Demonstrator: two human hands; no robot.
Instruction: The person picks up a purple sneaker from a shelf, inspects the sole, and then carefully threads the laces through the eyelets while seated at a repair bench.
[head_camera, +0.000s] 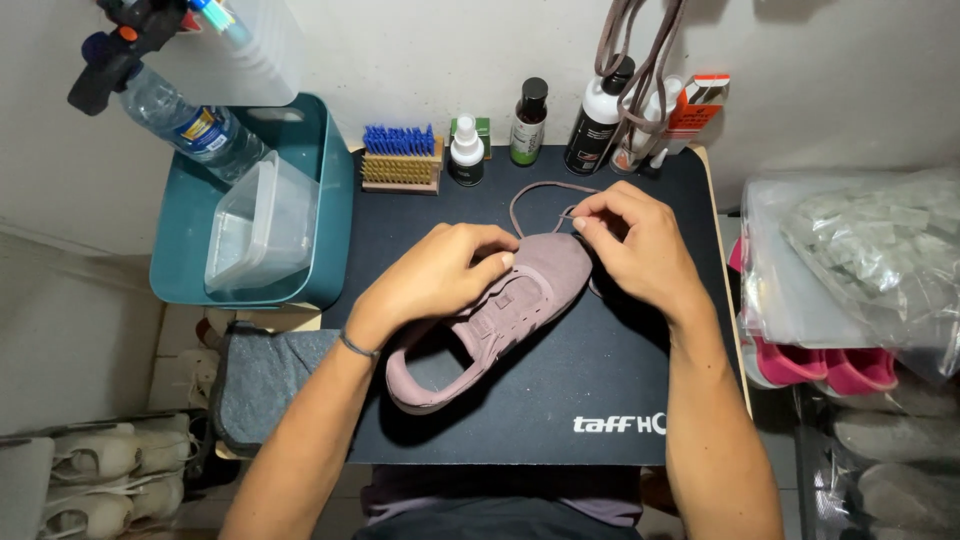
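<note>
A dusty mauve suede shoe (520, 300) lies on a black mat (560, 400), toe pointing toward the far right. My left hand (440, 275) rests on the shoe's tongue and eyelet area, pressing it down. Near the toe, my right hand (635, 245) pinches a brown shoelace (530, 192), which loops out across the mat behind the shoe.
Along the mat's far edge stand a blue-bristled wooden brush (400, 160), a small white spray bottle (466, 152), a dark bottle (528, 122) and a black-and-white bottle (598, 118). A teal bin (335, 210) with a clear tub sits left. Bagged items (860, 260) and pink shoes (820, 365) lie right.
</note>
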